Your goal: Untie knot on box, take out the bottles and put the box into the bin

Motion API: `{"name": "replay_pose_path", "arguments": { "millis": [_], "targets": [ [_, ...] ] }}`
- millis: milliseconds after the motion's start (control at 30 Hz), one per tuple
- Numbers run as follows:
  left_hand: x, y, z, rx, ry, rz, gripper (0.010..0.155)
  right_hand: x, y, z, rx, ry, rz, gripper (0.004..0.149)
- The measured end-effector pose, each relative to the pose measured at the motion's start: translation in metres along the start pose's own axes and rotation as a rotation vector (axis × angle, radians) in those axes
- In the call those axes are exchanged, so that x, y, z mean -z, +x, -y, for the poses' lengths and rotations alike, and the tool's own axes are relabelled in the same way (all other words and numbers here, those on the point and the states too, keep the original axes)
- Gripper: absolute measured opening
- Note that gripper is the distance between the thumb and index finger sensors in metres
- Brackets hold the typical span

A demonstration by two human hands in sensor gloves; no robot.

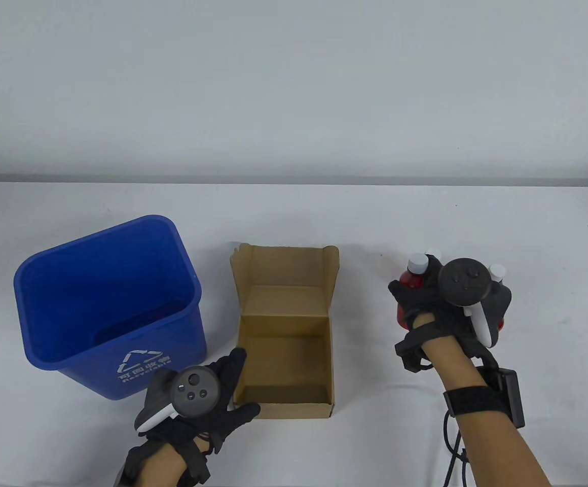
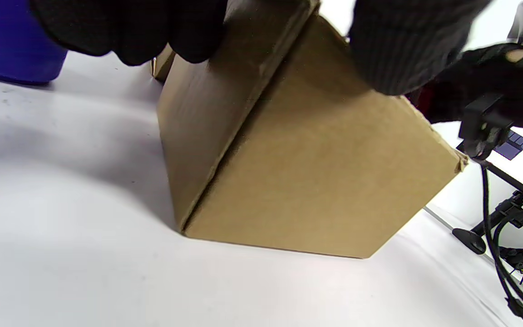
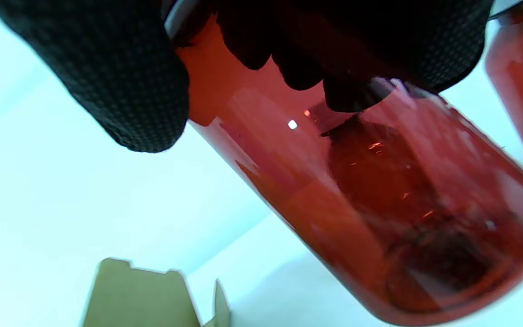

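Observation:
The brown cardboard box (image 1: 284, 355) stands open and empty at the table's middle, its lid (image 1: 284, 265) folded back. My left hand (image 1: 246, 380) rests at its near left corner, fingers (image 2: 152, 32) straight along the left wall and thumb (image 2: 402, 50) on the front wall (image 2: 316, 181). The blue bin (image 1: 91, 373) stands to the box's left. At the right, my right hand (image 1: 446, 299) grips a red bottle (image 3: 357, 190) with a white cap (image 1: 417, 264), tilted. Two more white caps (image 1: 498, 270) show beside it, and another red bottle (image 3: 522, 77) stands close by.
The bin's wall (image 2: 12, 41) is a short way left of the box. Black cables and a stand (image 2: 506, 218) hang past the table's right edge. White tabletop (image 1: 355, 324) separates box and bottles.

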State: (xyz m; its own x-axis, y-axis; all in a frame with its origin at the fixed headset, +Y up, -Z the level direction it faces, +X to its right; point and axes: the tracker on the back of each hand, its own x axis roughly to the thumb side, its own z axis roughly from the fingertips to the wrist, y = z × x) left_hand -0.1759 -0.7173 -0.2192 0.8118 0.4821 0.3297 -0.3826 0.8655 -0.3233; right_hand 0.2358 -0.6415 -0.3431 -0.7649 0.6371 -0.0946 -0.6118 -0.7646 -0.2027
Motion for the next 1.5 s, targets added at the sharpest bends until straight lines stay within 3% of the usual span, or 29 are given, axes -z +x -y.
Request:
{"name": "replay_pose_path", "arguments": {
  "millis": [133,400,1000,1267,1500],
  "targets": [
    [0.000,0.000,0.000,-0.001,0.001,0.001,0.097,-0.002,-0.026,-0.009,0.036,-0.074,0.043,0.077],
    [0.001,-0.001,0.000,-0.007,0.002,0.004,0.097,-0.003,-0.060,-0.037,0.105,-0.084,0.070,0.079],
    [0.001,-0.003,0.000,-0.008,0.005,-0.003,0.098,-0.004,-0.088,-0.059,0.104,-0.105,0.068,0.081],
    [0.001,-0.002,0.000,0.002,0.009,-0.008,0.098,-0.010,-0.082,-0.041,0.149,-0.129,0.119,0.089],
    [-0.001,-0.001,-0.002,0.003,0.031,-0.004,0.097,-0.026,-0.065,-0.009,0.164,-0.211,0.225,0.087]
  ]
}}
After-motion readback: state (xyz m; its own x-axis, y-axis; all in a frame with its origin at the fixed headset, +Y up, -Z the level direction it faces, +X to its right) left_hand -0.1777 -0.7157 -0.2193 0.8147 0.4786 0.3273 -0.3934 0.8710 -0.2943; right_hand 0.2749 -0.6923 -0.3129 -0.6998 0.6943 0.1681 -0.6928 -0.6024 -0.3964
